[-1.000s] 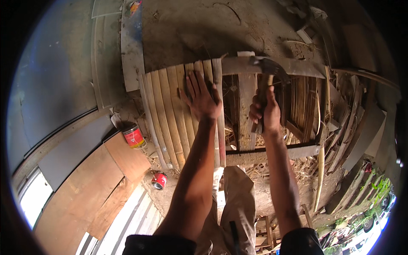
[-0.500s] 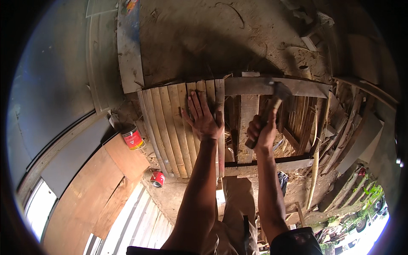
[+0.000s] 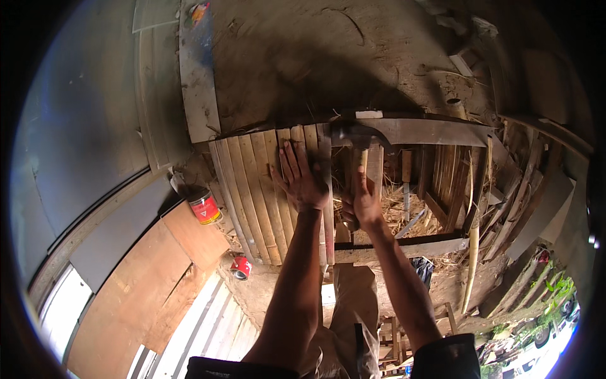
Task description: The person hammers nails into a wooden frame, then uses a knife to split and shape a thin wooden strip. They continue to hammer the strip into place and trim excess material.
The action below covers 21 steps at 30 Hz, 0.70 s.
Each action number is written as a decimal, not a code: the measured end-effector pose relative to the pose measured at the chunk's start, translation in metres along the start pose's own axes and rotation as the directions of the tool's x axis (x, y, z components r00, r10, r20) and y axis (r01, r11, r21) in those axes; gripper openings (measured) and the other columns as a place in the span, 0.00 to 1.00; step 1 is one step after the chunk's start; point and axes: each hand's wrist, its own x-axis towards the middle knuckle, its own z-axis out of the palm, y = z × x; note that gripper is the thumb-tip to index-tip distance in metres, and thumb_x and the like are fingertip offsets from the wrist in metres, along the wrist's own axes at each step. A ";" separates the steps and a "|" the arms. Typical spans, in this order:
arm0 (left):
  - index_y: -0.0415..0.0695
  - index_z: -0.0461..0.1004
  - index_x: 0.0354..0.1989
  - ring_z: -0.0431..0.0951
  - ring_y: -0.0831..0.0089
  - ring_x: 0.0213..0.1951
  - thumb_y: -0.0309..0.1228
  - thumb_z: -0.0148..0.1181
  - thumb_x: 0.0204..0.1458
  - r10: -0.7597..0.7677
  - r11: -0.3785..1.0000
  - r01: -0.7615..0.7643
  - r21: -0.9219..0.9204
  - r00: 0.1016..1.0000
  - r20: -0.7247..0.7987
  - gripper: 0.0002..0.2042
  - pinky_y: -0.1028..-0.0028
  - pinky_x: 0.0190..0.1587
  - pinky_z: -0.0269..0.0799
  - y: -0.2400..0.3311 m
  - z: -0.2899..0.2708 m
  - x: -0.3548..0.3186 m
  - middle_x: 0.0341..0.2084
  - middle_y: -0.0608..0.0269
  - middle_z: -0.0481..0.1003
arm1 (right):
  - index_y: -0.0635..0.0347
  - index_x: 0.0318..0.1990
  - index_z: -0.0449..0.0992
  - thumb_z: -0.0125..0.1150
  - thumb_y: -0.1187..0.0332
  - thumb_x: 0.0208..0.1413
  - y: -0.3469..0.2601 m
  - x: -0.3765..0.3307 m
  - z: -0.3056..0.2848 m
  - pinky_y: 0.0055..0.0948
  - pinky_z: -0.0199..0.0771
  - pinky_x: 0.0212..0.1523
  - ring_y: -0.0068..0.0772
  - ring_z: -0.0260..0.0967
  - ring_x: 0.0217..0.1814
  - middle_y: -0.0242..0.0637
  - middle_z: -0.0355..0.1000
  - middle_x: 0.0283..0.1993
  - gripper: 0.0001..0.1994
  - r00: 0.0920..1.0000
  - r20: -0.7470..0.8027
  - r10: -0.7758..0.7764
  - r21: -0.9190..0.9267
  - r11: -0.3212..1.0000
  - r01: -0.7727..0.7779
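Observation:
My left hand (image 3: 304, 186) lies flat with its fingers stretched over a row of bamboo slats (image 3: 255, 189), close to their right edge. These slats cover the left part of a low wooden frame (image 3: 423, 131). A claw hammer (image 3: 364, 156) is gripped in my right hand (image 3: 363, 205), thumb along the handle. Its head is level with the frame's far rail, close beside the upper end of the rightmost slat (image 3: 327, 183). Whether it touches the slat, I cannot tell. Part of the handle is hidden in my fist.
Left of the frame are a red-labelled can (image 3: 205, 207) and a smaller red can (image 3: 240, 268). Wood scraps (image 3: 530, 183) pile up at the right, beside an upright-looking bamboo pole (image 3: 472, 265). Plywood (image 3: 136, 290) lines the lower left. Bare dirt (image 3: 303, 50) stretches beyond the frame.
My right hand and the hammer have moved left, bringing the hammer head toward the rightmost slat. My left hand stays flat on the slats. The view has shifted slightly.

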 end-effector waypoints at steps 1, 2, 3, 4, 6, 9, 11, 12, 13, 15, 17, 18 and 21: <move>0.48 0.43 0.75 0.37 0.63 0.76 0.44 0.37 0.63 0.017 1.000 -0.017 -0.004 1.000 -0.011 0.33 0.45 0.73 0.23 -0.001 0.000 0.000 0.76 0.58 0.38 | 0.49 0.26 0.60 0.39 0.35 0.65 -0.003 -0.001 -0.002 0.22 0.45 0.08 0.17 0.45 0.09 0.22 0.51 0.13 0.28 0.992 -0.096 0.080 0.044 0.996 -0.076; 0.48 0.43 0.75 0.37 0.63 0.76 0.44 0.37 0.63 0.031 1.000 -0.031 -0.006 0.999 -0.031 0.32 0.46 0.73 0.23 -0.001 0.000 0.001 0.76 0.58 0.38 | 0.49 0.26 0.60 0.39 0.35 0.66 -0.004 -0.002 0.002 0.22 0.45 0.08 0.16 0.45 0.09 0.22 0.51 0.13 0.28 0.985 -0.123 -0.120 0.113 0.985 0.134; 0.48 0.43 0.75 0.37 0.62 0.76 0.43 0.37 0.63 0.020 1.000 -0.020 -0.004 1.000 0.016 0.32 0.46 0.73 0.23 -0.001 0.000 0.000 0.76 0.58 0.38 | 0.49 0.26 0.60 0.39 0.36 0.66 -0.006 -0.002 0.003 0.22 0.45 0.09 0.16 0.45 0.09 0.22 0.52 0.14 0.27 0.956 -0.177 -0.236 0.176 0.948 0.266; 0.47 0.43 0.75 0.37 0.62 0.76 0.43 0.37 0.64 0.033 0.999 -0.034 -0.023 0.999 -0.034 0.32 0.46 0.73 0.23 -0.001 0.000 0.000 0.76 0.58 0.38 | 0.49 0.26 0.59 0.39 0.36 0.66 -0.006 -0.005 0.004 0.22 0.45 0.09 0.16 0.45 0.09 0.22 0.53 0.14 0.27 0.897 -0.308 -0.317 0.207 0.898 0.389; 0.47 0.43 0.75 0.37 0.62 0.76 0.43 0.37 0.64 0.012 0.998 -0.014 -0.059 1.000 -0.022 0.32 0.47 0.73 0.23 0.000 0.001 -0.001 0.76 0.58 0.38 | 0.50 0.26 0.61 0.39 0.38 0.67 -0.007 -0.007 0.005 0.22 0.47 0.09 0.16 0.50 0.09 0.23 0.53 0.12 0.27 0.816 -0.279 -0.507 0.148 0.816 0.558; 0.45 0.44 0.75 0.40 0.61 0.76 0.44 0.33 0.65 0.041 0.999 -0.042 -0.001 0.997 -0.062 0.31 0.47 0.73 0.24 0.002 0.002 -0.002 0.76 0.57 0.41 | 0.50 0.25 0.62 0.40 0.36 0.65 -0.004 -0.006 0.000 0.21 0.48 0.08 0.16 0.51 0.09 0.24 0.56 0.11 0.28 0.984 0.030 -0.174 -0.062 0.983 0.176; 0.45 0.45 0.75 0.41 0.61 0.76 0.43 0.33 0.66 0.038 0.999 -0.038 -0.001 0.996 -0.077 0.30 0.48 0.73 0.25 0.002 0.002 -0.002 0.76 0.57 0.41 | 0.51 0.28 0.63 0.36 0.34 0.65 0.001 -0.003 -0.005 0.22 0.52 0.08 0.16 0.51 0.10 0.24 0.58 0.14 0.29 0.941 -0.170 -0.294 -0.038 0.956 0.291; 0.45 0.45 0.75 0.41 0.61 0.76 0.43 0.34 0.66 0.049 0.999 -0.050 -0.016 0.995 -0.084 0.30 0.48 0.73 0.25 0.001 0.002 -0.003 0.76 0.57 0.41 | 0.52 0.30 0.63 0.34 0.34 0.65 0.005 -0.002 -0.006 0.22 0.55 0.08 0.16 0.51 0.10 0.24 0.59 0.15 0.30 0.911 -0.293 -0.290 -0.031 0.955 0.294; 0.45 0.45 0.75 0.40 0.62 0.76 0.43 0.34 0.65 0.046 0.998 -0.049 -0.035 0.995 -0.087 0.30 0.48 0.73 0.25 0.001 0.002 -0.003 0.76 0.57 0.41 | 0.53 0.31 0.64 0.33 0.35 0.66 0.006 0.000 -0.006 0.22 0.53 0.09 0.16 0.50 0.11 0.24 0.58 0.15 0.30 0.885 -0.328 -0.330 0.224 0.883 0.412; 0.45 0.45 0.75 0.40 0.61 0.76 0.44 0.34 0.66 0.033 0.998 -0.036 -0.047 0.997 -0.074 0.30 0.48 0.73 0.25 0.000 0.002 -0.002 0.76 0.57 0.40 | 0.53 0.30 0.64 0.34 0.35 0.66 0.010 0.002 -0.004 0.21 0.52 0.09 0.16 0.50 0.11 0.25 0.58 0.15 0.29 0.875 -0.105 -0.472 0.119 0.868 0.482; 0.45 0.46 0.74 0.41 0.61 0.76 0.43 0.33 0.66 0.051 0.998 -0.054 -0.037 0.995 -0.088 0.30 0.48 0.73 0.26 0.000 0.002 -0.001 0.76 0.57 0.41 | 0.53 0.29 0.64 0.37 0.36 0.66 0.011 0.001 -0.004 0.20 0.52 0.11 0.16 0.50 0.11 0.26 0.59 0.16 0.29 0.982 0.020 -0.188 -0.062 0.980 0.189; 0.45 0.47 0.74 0.41 0.61 0.76 0.43 0.33 0.66 0.062 0.997 -0.068 -0.048 0.992 -0.111 0.29 0.47 0.73 0.26 0.000 0.002 0.001 0.76 0.58 0.42 | 0.53 0.28 0.64 0.38 0.35 0.66 0.009 -0.001 -0.008 0.21 0.51 0.10 0.16 0.51 0.11 0.25 0.58 0.15 0.29 0.987 -0.051 -0.155 -0.047 0.987 0.152; 0.46 0.47 0.74 0.41 0.59 0.75 0.51 0.39 0.64 0.061 0.996 -0.058 0.065 0.997 -0.050 0.34 0.46 0.73 0.28 -0.002 -0.002 -0.004 0.75 0.56 0.43 | 0.52 0.26 0.62 0.39 0.34 0.64 0.009 -0.014 -0.022 0.23 0.49 0.09 0.15 0.50 0.11 0.22 0.54 0.14 0.30 0.968 -0.124 -0.219 0.079 0.970 0.230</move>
